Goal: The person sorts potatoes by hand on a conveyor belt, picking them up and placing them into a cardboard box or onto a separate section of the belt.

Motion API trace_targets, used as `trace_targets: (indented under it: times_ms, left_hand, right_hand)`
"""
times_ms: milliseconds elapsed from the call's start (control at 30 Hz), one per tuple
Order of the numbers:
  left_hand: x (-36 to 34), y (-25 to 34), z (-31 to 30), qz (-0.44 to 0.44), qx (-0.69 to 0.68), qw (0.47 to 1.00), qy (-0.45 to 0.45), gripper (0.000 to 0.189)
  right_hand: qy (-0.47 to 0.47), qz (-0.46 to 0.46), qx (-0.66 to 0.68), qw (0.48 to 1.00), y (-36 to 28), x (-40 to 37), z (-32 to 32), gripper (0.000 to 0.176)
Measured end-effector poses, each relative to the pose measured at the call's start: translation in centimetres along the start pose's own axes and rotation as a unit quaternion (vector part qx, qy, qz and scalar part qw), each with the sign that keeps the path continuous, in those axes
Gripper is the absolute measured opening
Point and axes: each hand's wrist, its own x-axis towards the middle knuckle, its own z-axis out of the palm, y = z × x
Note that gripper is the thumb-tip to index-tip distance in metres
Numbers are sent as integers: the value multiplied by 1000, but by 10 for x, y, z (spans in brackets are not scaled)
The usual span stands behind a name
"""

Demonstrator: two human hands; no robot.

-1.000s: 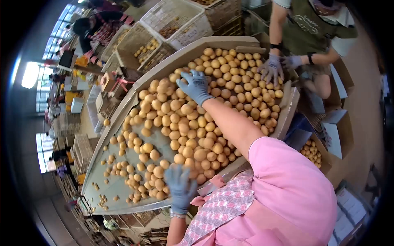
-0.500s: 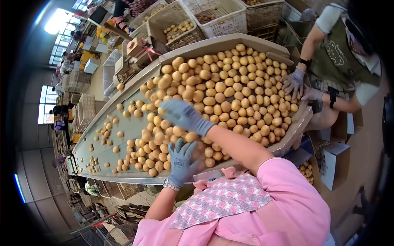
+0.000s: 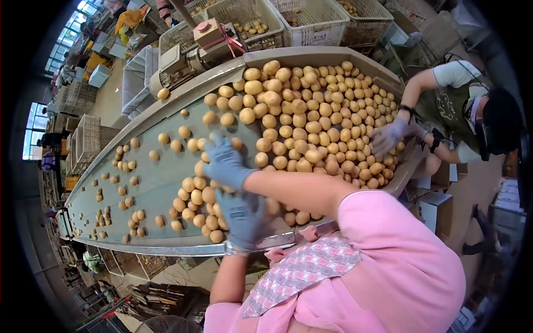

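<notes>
A long grey-green conveyor belt (image 3: 150, 183) carries a dense heap of round yellow-brown fruits (image 3: 311, 116); the heap thins to scattered ones at the left. My right hand (image 3: 225, 164), in a blue-grey glove, lies palm down with fingers apart on fruits at the heap's left edge, its bare forearm crossing over from my pink sleeve. My left hand (image 3: 242, 219), also gloved, rests on the fruits by the belt's near metal rim (image 3: 166, 247). Its fingers are bent and blurred, so whether it grips a fruit is unclear.
A co-worker in a green apron has a gloved hand (image 3: 388, 136) on the right end of the heap. White plastic crates (image 3: 311, 25) with fruits stand behind the belt, beside a motor unit (image 3: 194, 41). A cardboard box (image 3: 436, 211) sits at the right.
My right hand has pulled back from the far middle of the heap to its near left edge. My left hand has moved up onto the fruits by the rim. The view has swung left.
</notes>
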Motion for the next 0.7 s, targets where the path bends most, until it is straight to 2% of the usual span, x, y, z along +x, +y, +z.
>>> trace_targets:
  times_ms: [67, 133, 167, 233, 267, 300, 333, 367, 400, 433, 500, 533, 567, 600, 633, 667, 700]
  left_hand:
    - [-2, -57, -1, -41, 32, 999, 13, 42]
    - [-12, -153, 5, -80, 67, 995, 6, 41]
    - [-17, -224, 8, -113, 97, 989, -18, 40]
    - [-39, -383, 0, -236, 187, 947, -109, 39]
    - [-35, -378, -42, -262, 244, 933, -24, 40]
    - [-30, -369, -88, -292, 288, 910, 62, 42]
    - [-25, -353, -117, -452, 305, 837, -50, 51]
    - [-45, -384, -110, -472, 335, 813, 62, 58]
    - [-38, -364, -116, -443, 340, 827, 64, 60]
    - [-29, -312, -129, -412, 346, 840, 62, 63]
    - [-38, -245, -106, -260, 289, 914, 119, 62]
    - [-53, -224, -78, -134, 213, 951, 177, 59]
    - [-58, -190, -54, -124, 59, 984, 117, 57]
    - [-57, -134, -30, -137, -1, 986, 96, 56]
    - [-54, -79, -21, -70, -27, 997, 31, 63]
    - [-49, -40, -18, -1, -55, 998, -34, 70]
    - [-43, -23, -13, 31, -38, 997, -54, 68]
  right_hand:
    - [8, -46, 23, 999, -21, 23, 73, 55]
    - [-21, -112, 58, 992, -44, 33, 118, 57]
    - [-33, -145, 77, 986, -55, 37, 126, 59]
    - [-112, -242, 193, 944, -82, 11, 75, 55]
    - [-144, -284, 244, 916, -79, -4, 41, 53]
    - [-142, -318, 190, 918, -64, -24, 24, 51]
    - [-142, -350, 137, 916, -46, -48, 4, 50]
    - [-109, -359, 120, 919, -25, -67, -32, 42]
    - [-73, -367, 105, 921, -3, -87, -67, 33]
    - [-99, -312, 117, 938, 37, -106, -85, 33]
    - [-141, -162, 154, 965, 115, -150, -137, 34]
    - [-38, -210, 54, 975, 108, -169, -202, 33]
    - [-2, -192, -19, 981, 131, -190, -227, 32]
    - [4, -146, -74, 987, 150, -219, -249, 31]
    - [12, -72, -91, 993, 138, -239, -270, 33]
    - [5, -56, -124, 991, 165, -265, -267, 33]
    - [19, -40, -129, 991, 177, -285, -260, 33]
